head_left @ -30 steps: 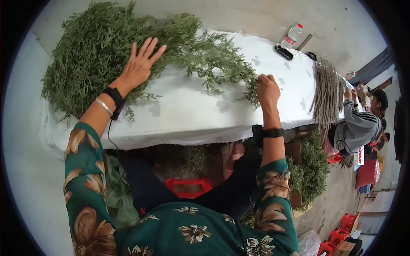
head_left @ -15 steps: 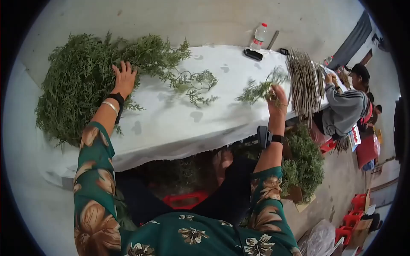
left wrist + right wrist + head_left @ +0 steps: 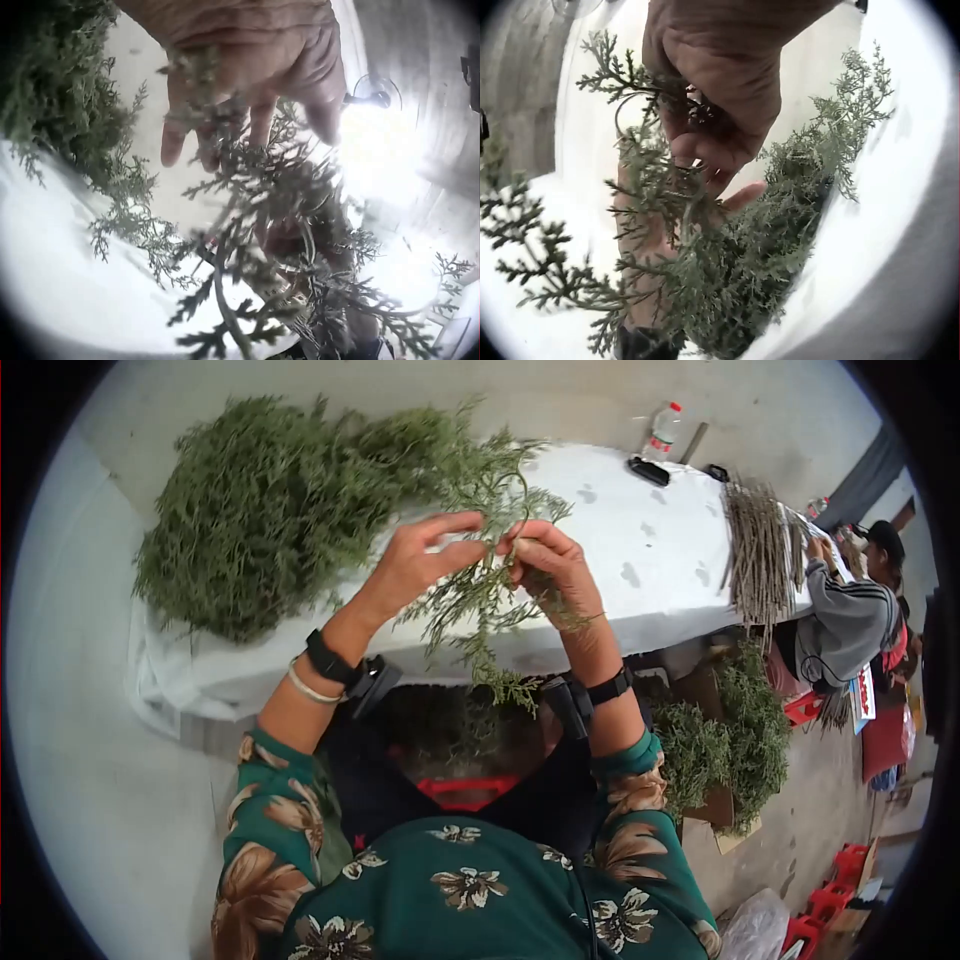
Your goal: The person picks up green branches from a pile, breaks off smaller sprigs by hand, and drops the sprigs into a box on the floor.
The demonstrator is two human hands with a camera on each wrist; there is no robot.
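A leafy green evergreen sprig [image 3: 478,610] is held up over the table's front edge. My right hand [image 3: 560,565] pinches its stem between thumb and fingers, with fronds hanging down past the hand. Close on the other side is my left hand [image 3: 415,565], its fingers extended and thumb held apart, right at the sprig's foliage. The left wrist view shows those fingers [image 3: 259,124] straight behind the leaves. Curled fingers of the right hand [image 3: 712,112] close on the stem in the right wrist view.
A large heap of green branches [image 3: 270,510] covers the left of the white-clothed table [image 3: 640,530]. Towards the right lie a bundle of bare sticks [image 3: 757,555], a bottle [image 3: 662,430] and a black object [image 3: 650,471]. Another person [image 3: 850,630] sits beyond; more greenery [image 3: 735,745] stands below.
My left hand has left the heap and moved right to the sprig. The right hand has come back left from near the sticks, bringing the greenery in front of me.
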